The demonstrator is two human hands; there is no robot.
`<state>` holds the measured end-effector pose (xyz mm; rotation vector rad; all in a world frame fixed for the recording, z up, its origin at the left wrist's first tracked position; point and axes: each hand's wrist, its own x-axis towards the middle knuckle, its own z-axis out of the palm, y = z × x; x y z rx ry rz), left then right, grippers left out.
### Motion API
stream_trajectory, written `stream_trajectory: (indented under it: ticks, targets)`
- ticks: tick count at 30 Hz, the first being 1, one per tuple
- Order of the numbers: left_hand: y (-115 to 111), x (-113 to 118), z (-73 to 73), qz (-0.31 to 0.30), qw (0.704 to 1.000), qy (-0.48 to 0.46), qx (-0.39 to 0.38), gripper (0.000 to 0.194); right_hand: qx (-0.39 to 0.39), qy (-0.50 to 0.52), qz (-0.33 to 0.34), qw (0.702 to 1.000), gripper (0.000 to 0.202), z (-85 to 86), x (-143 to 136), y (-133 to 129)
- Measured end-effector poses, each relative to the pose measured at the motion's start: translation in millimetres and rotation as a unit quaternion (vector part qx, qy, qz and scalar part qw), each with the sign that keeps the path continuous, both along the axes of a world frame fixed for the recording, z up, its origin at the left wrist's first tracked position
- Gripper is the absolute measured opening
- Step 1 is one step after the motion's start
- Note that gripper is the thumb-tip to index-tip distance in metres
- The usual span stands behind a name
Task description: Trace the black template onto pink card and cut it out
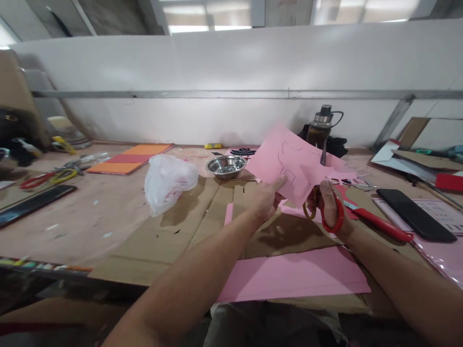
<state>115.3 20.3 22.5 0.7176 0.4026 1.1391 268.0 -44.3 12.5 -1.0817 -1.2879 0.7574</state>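
Observation:
My left hand pinches the lower left part of a pink paper sheet, held up above the table. Curved outlines are drawn on the sheet in dark pen. Fingers of my right hand pass through the handles of a pair of scissors, one loop red and the other yellowish. The blades point up at the sheet's right part, where the paper is cut; one blade shows in front of it. Below my hands lie cardboard and another pink sheet.
A metal bowl and a white plastic bag stand left of the sheet. At right are a red-handled knife and a black phone. A dark bottle stands behind. Orange and red sheets lie at left.

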Motion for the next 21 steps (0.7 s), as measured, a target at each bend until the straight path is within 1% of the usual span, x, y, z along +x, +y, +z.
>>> stream_trajectory:
  ticks: [3,7,10,13,14,16,21]
  targets:
    - [-0.9,-0.2,1.0,0.001,1.0,0.005,-0.016,0.034,0.003,-0.007,-0.001,1.0,0.053,1.4,-1.8,-1.5]
    - [0.2,1.1,0.5,0.002,1.0,0.017,-0.008,0.026,0.003,-0.004,-0.001,1.0,0.056,-2.1,-2.2,-0.3]
    - [1.7,3.7,-1.9,0.015,1.0,0.014,-0.008,0.027,0.004,-0.012,0.001,1.0,0.057,-2.7,-2.4,0.2]
    - [2.5,5.2,-3.3,0.024,1.0,0.015,-0.005,0.03,0.019,-0.037,-0.015,0.999,0.056,3.2,-5.2,-2.8]
    - [2.6,5.3,-3.3,0.026,1.0,0.017,-0.004,0.031,0.016,-0.043,-0.01,0.999,0.056,6.0,-6.7,-4.3]
    - [2.7,5.1,-3.2,0.025,0.999,0.019,-0.003,0.032,0.013,-0.037,0.0,0.999,0.056,11.5,-9.5,-6.9]
    - [4.5,4.6,-6.6,0.028,0.999,0.022,0.015,0.032,0.013,-0.012,-0.012,1.0,0.055,18.0,-12.9,-9.4]
